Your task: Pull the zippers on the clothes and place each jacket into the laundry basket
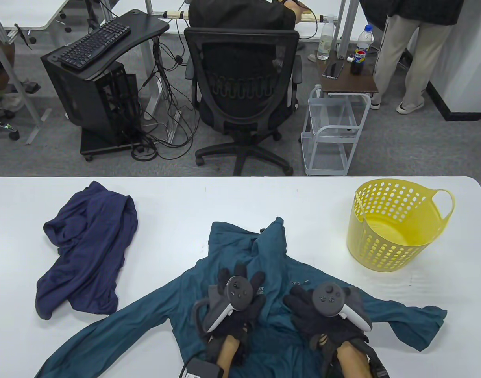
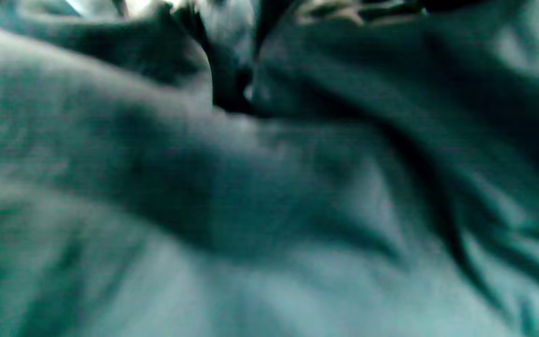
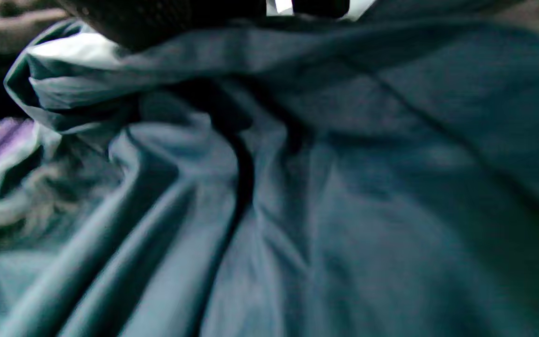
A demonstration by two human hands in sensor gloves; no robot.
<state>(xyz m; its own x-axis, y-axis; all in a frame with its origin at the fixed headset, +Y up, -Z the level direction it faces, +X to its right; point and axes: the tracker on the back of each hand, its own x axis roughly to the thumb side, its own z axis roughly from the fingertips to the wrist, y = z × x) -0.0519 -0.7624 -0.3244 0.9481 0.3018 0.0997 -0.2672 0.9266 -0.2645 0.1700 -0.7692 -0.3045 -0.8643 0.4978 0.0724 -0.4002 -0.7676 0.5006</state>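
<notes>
both hands are resting on the teal jacket (image 1: 240,271), which is lying spread on the white table (image 1: 193,204) directly under and around them, sleeves trailing outward past each wrist, collar pointing away beyond the fingertips.

left hand (image 1: 240,293): fingers are reaching forward over the chest panel near the centre front; whether they are pinching cloth or just pressing flat, cannot tell. the left wrist view is showing only blurred teal folds, with a dark crease near the top.

right hand (image 1: 315,305): lying on the fabric just beside the left, fingers angling inward toward the centre front; grip hidden under the tracker, cannot tell. the right wrist view is giving rumpled teal cloth and a dark fold, no zipper pull readable.

zipper: not clearly visible in any view. a small pale speck is sitting on the cloth just ahead of the right hand, too small to name.

progress, as a judgement: looking early. the yellow laundry basket (image 1: 394,228) is standing well off to the right and ahead of the right hand, with nothing visible inside. the navy jacket (image 1: 87,248) is lying crumpled well to the left of the left hand, untouched. likely step in hand: locating or working the teal zipper. remaining: basket this jacket, then zip and basket the navy one.
</notes>
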